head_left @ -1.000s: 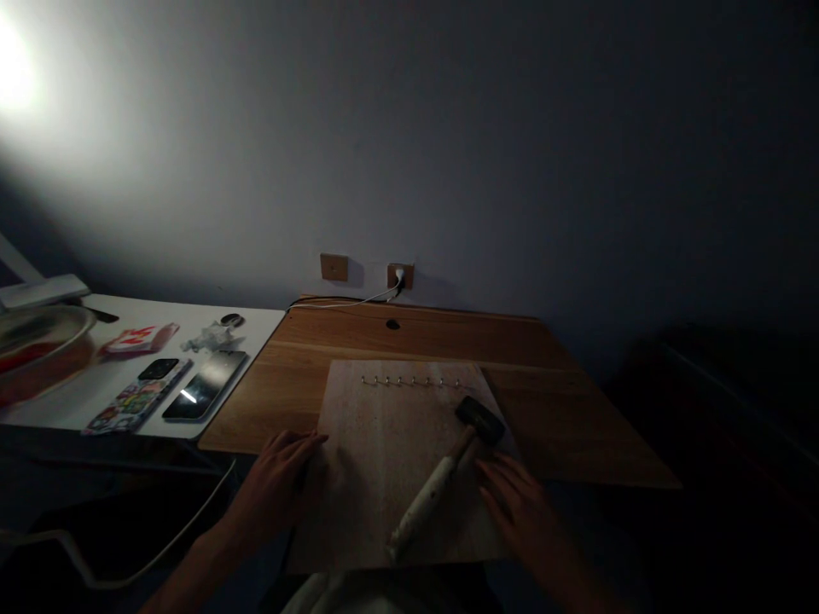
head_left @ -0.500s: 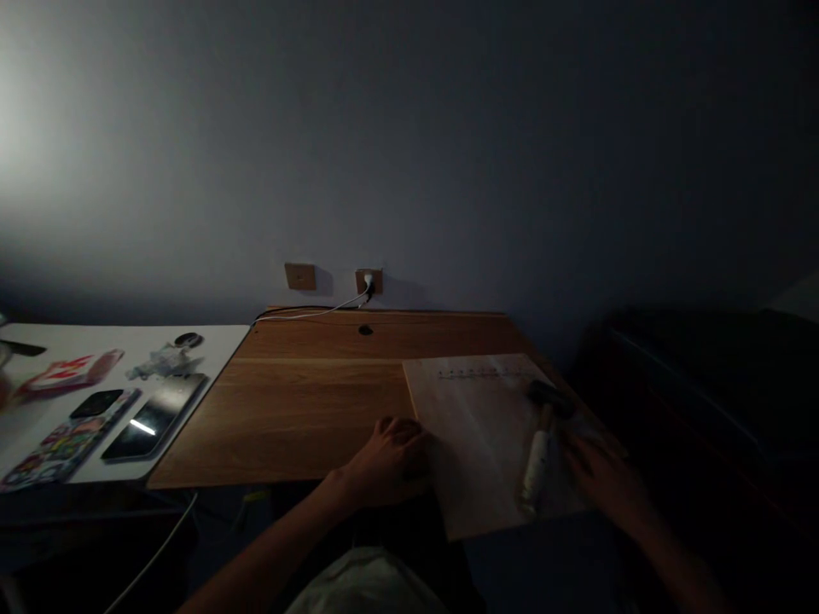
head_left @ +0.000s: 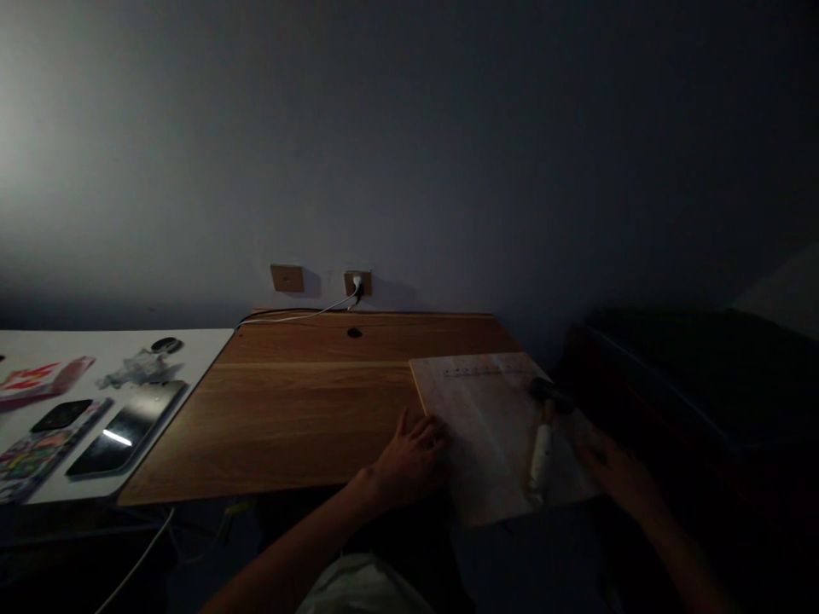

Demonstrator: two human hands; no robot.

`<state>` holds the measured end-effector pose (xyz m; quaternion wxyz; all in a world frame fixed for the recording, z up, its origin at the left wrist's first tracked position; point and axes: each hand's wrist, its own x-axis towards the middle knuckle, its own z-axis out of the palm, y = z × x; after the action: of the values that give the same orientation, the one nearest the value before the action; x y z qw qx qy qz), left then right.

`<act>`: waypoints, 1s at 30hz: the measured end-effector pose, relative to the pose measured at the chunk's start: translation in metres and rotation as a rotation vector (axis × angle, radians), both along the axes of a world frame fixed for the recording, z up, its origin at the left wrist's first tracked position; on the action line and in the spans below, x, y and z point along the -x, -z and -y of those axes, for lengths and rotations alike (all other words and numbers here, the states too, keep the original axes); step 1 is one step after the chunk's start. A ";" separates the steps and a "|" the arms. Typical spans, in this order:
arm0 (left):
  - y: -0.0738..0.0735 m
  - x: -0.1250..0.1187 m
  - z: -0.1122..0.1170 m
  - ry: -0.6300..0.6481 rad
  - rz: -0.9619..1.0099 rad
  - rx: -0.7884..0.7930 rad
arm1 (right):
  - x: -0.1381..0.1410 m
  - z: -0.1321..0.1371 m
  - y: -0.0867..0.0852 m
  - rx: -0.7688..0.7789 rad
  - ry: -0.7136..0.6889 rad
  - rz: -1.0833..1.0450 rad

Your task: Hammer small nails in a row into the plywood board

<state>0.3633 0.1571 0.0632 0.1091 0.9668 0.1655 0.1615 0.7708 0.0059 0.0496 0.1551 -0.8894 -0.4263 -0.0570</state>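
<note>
A pale flat wooden board (head_left: 477, 452) lies at the right of the brown desk, its front edge jutting past the desk's front. My left hand (head_left: 415, 456) is closed on the board's left edge with curled fingers. On the opposite side my right hand (head_left: 614, 473) holds the right edge; deep shadow blurs its fingers. Between the hands a hammer (head_left: 541, 456) rests on the board, dark head away from me and whitish wrapped handle towards me. Near the board's far edge runs a row of small dark upright things (head_left: 486, 371), perhaps nails, too small to make out.
The wooden desk top (head_left: 307, 409) meets a white table (head_left: 205, 358) at left. On that table lie a phone (head_left: 128, 431), a colourful case (head_left: 38, 456), crumpled clear plastic (head_left: 141, 367) and a red-and-white packet (head_left: 44, 379). Cables run to a wall socket (head_left: 357, 282).
The board, with the hammer on it, has shifted right and slightly away across the desk, both hands moving with it. My view has turned a little to the right.
</note>
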 end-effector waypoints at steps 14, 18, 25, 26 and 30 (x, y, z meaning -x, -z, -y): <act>0.000 0.106 -0.020 -0.257 0.058 -0.052 | 0.096 0.005 -0.032 0.004 -0.126 -0.401; 0.003 0.174 -0.026 -0.426 0.076 -0.040 | 0.168 -0.002 -0.040 -0.052 -0.254 -0.497; -0.007 0.252 -0.035 -0.623 0.045 -0.078 | 0.229 -0.030 -0.046 -0.077 -0.419 -0.624; -0.009 0.254 -0.039 -0.640 0.041 -0.079 | 0.231 -0.039 -0.047 -0.076 -0.437 -0.586; -0.015 0.245 -0.067 -0.659 0.095 -0.012 | 0.236 -0.094 -0.056 -0.046 -0.579 -0.392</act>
<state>0.1181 0.2238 0.0778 0.0529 0.8533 0.4629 0.2341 0.5347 0.0994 0.1055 0.2637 -0.7219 -0.6215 0.1516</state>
